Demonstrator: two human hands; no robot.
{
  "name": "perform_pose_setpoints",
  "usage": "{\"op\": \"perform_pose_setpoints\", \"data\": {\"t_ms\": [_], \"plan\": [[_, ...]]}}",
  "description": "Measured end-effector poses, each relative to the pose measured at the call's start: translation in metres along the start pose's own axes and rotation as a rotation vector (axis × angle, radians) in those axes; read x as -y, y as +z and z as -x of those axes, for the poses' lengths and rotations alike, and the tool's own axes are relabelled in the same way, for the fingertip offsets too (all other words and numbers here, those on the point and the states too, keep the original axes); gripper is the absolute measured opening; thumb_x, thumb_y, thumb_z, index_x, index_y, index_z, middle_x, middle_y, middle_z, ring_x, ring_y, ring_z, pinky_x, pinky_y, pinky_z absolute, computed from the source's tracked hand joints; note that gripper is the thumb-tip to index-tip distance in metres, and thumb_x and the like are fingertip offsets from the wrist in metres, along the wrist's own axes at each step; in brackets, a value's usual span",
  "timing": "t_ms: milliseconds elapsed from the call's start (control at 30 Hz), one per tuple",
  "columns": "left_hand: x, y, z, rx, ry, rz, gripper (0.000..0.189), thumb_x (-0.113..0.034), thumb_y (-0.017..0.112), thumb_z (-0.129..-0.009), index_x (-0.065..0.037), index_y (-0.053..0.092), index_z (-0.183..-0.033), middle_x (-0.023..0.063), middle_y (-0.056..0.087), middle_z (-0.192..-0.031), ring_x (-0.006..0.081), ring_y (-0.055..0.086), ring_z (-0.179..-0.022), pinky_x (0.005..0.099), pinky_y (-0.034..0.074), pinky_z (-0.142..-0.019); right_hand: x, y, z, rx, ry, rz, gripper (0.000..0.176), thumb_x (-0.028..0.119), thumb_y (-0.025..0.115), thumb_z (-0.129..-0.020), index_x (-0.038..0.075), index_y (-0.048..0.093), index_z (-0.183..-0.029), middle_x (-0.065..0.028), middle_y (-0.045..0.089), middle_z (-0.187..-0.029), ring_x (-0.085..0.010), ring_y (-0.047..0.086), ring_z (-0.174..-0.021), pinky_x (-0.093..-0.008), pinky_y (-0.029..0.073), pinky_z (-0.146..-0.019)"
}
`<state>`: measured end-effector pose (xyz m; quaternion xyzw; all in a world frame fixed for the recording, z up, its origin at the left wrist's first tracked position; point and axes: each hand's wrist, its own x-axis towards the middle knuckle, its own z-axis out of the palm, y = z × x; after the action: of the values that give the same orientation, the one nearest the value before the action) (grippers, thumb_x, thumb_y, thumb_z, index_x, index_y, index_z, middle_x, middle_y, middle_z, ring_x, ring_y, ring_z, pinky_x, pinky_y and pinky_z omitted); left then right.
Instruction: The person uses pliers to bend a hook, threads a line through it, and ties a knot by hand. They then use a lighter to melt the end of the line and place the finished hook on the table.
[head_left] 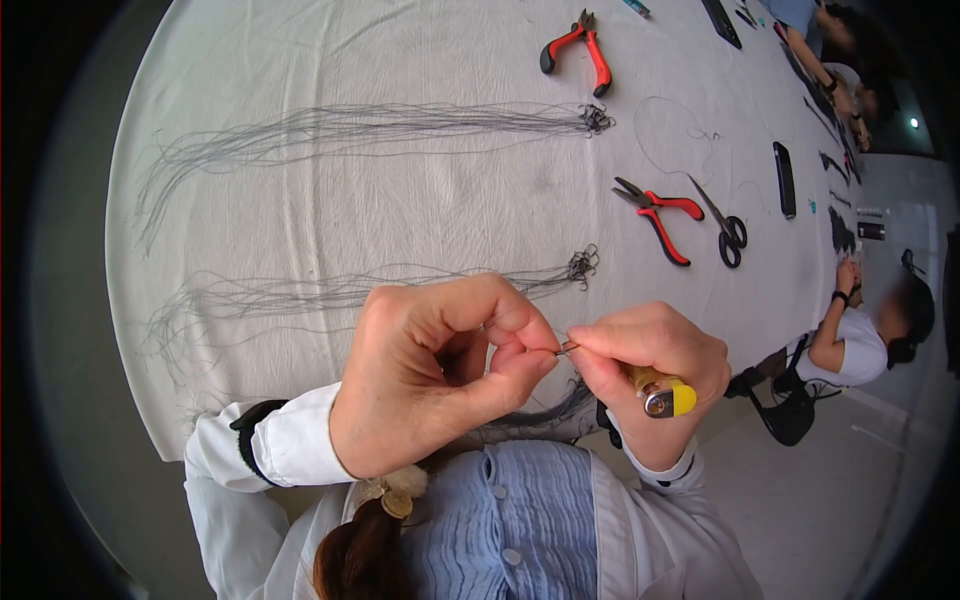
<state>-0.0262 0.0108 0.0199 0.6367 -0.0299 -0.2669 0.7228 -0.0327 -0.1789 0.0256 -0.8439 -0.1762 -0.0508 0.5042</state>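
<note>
Above my lap, my left hand [430, 370] pinches a small thin metal piece [567, 348] between thumb and forefinger. At the same spot, the fingertips of my right hand [655, 365] meet it from the other side. A yellow lighter [660, 403] with a metal end is tucked in my right palm. The exact shape of the metal piece is hidden by my fingers. Just beyond my hands lies a bundle of thin grey lines [330, 290], with a cluster of dark hooks [583, 264] at its right end.
Farther up the white cloth [430, 210] lies a second line bundle [400, 122]. Two red-handled pliers [660, 215], black scissors [732, 235], a loose line [650, 150] and a black phone-like object [784, 180] lie around. People sit along the right edge.
</note>
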Motion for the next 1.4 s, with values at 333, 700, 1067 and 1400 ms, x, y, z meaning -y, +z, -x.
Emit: {"op": "perform_pose_setpoints", "data": {"t_ms": [333, 700, 1067, 1400], "plan": [[0.001, 0.000, -0.001, 0.051, -0.095, 0.098, 0.006, 0.002, 0.065, -0.077, 0.000, 0.061, -0.081, 0.0000, 0.060, -0.075, -0.0012, 0.046, -0.061, 0.0150, 0.036, -0.052, -0.008, 0.000, 0.002, 0.009, -0.079, -0.069, 0.025, -0.012, 0.059, -0.068, -0.003, 0.067, -0.089, -0.0060, 0.060, -0.076, -0.0066, 0.051, -0.055, -0.0197, 0.039, -0.046], [0.004, -0.004, -0.009, 0.225, -0.373, 0.594, 0.007, -0.005, 0.061, -0.083, 0.002, 0.061, -0.082, 0.0012, 0.055, -0.064, 0.0003, 0.036, -0.047, 0.0177, 0.020, -0.039, -0.019, 0.002, -0.002, 0.022, -0.124, -0.172, 0.026, -0.011, 0.060, -0.068, -0.001, 0.068, -0.091, -0.0053, 0.060, -0.077, -0.0048, 0.048, -0.054, -0.0185, 0.036, -0.044], [0.013, -0.009, -0.011, 0.264, -0.422, 0.677, 0.004, -0.002, 0.062, -0.082, 0.001, 0.062, -0.084, 0.0053, 0.062, -0.076, -0.0003, 0.039, -0.049, 0.0157, 0.023, -0.039, -0.029, -0.002, -0.004, 0.034, -0.315, 0.029, 0.037, -0.002, 0.064, -0.055, 0.004, 0.070, -0.091, -0.0038, 0.061, -0.076, -0.0092, 0.050, -0.052, -0.0212, 0.037, -0.042], [0.012, -0.006, -0.010, 0.223, -0.388, 0.610, 0.002, 0.001, 0.063, -0.077, 0.000, 0.063, -0.079, 0.0016, 0.062, -0.071, -0.0001, 0.040, -0.050, 0.0163, 0.028, -0.042, -0.028, 0.000, -0.006, 0.013, -0.445, 0.122, 0.033, 0.005, 0.066, -0.056, 0.005, 0.070, -0.089, -0.0029, 0.061, -0.076, -0.0105, 0.050, -0.052, -0.0227, 0.038, -0.042]]}}
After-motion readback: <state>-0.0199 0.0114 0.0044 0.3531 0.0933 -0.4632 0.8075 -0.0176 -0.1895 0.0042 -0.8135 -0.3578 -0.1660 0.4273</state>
